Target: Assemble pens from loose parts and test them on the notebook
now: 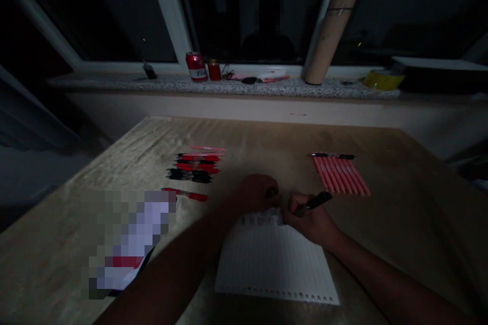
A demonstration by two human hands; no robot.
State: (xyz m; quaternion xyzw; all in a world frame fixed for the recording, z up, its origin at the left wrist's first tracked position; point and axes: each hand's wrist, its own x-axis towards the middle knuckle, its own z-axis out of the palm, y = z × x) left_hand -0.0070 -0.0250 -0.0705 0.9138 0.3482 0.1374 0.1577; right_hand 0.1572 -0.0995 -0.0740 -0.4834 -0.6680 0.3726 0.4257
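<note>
Right hand (310, 221) clamped on a dark pen (314, 202), tip down on the top edge of the lined sheet (274, 261), lower centre of frame. Left hand (257, 193) curled, resting at the sheet's top edge, just beside the right; we can't tell if it grips anything. Red and black pens (196, 165) lie centre-left, pink pens (341, 175) centre-right on the table (400, 213).
</note>
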